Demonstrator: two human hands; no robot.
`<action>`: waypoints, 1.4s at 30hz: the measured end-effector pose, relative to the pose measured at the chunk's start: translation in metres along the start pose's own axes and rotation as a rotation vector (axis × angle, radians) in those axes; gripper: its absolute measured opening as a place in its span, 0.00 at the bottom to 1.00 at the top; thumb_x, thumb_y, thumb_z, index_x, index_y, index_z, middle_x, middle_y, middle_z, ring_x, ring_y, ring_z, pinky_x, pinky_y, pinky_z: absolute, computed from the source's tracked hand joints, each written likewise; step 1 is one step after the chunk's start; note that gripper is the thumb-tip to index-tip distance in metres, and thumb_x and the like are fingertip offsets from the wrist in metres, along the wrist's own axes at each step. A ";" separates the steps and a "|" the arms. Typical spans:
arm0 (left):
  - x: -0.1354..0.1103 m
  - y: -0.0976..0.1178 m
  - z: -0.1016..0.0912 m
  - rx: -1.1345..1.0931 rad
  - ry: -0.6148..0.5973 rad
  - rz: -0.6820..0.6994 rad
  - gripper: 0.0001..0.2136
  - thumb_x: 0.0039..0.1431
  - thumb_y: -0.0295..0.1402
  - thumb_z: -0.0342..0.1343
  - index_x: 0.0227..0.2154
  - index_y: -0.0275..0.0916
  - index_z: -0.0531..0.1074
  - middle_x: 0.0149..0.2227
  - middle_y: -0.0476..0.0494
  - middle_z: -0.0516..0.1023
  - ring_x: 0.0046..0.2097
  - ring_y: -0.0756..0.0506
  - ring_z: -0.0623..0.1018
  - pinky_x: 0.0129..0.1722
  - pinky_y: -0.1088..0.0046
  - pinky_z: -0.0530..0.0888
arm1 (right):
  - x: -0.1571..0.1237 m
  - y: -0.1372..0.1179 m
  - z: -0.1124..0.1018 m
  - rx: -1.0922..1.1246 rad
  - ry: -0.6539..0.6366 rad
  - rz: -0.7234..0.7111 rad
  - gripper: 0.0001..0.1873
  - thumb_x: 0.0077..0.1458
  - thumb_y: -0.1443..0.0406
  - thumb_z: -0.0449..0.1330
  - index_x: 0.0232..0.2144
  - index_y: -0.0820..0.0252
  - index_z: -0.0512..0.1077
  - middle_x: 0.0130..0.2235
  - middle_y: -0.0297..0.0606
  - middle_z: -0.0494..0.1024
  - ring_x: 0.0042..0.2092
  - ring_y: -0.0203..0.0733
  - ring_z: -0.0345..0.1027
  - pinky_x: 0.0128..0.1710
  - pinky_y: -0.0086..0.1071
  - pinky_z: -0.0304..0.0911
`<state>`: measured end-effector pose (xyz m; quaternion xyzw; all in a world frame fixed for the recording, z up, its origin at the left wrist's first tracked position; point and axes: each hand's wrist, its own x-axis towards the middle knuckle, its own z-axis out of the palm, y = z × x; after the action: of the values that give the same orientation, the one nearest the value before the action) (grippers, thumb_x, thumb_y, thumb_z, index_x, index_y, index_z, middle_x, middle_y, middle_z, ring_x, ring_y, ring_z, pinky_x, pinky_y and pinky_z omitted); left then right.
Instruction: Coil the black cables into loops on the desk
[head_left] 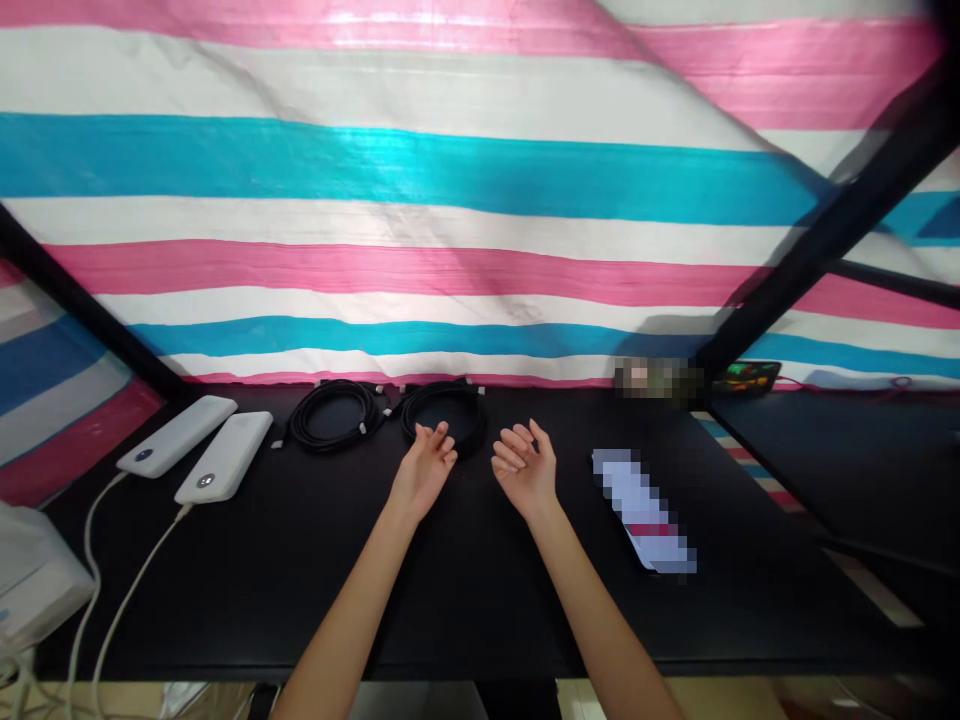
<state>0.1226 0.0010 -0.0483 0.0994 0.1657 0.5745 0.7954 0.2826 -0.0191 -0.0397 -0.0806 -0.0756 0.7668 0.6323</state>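
Above the middle of the black table, my left hand is turned partly palm up, its fingers loosely bent and holding nothing I can see. It is nearest a coiled black cable, covering part of that coil's front in this view. A second coiled black cable lies to its left; both coils have light-coloured plugs at their ends. My right hand faces inward with half-curled fingers, the forefinger standing apart, and nothing in it. To its right lies a phone with a lit, blurred-out screen.
Two white power banks with white cables rest at the left, beside a white plastic-wrapped package. A striped sheet hangs behind the table. Black frame bars rise at both sides. Another lit screen stands at the back right.
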 end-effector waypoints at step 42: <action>0.003 -0.006 -0.004 0.121 0.058 -0.007 0.08 0.44 0.34 0.67 0.24 0.38 0.74 0.32 0.49 0.74 0.27 0.53 0.67 0.24 0.78 0.65 | 0.004 0.001 -0.003 -0.101 0.075 -0.035 0.19 0.47 0.65 0.62 0.18 0.58 0.53 0.17 0.22 0.53 0.16 0.25 0.42 0.13 0.19 0.44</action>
<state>0.1269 0.0019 -0.0544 0.1300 0.2232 0.5632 0.7849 0.2812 -0.0150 -0.0434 -0.1398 -0.0919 0.7474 0.6430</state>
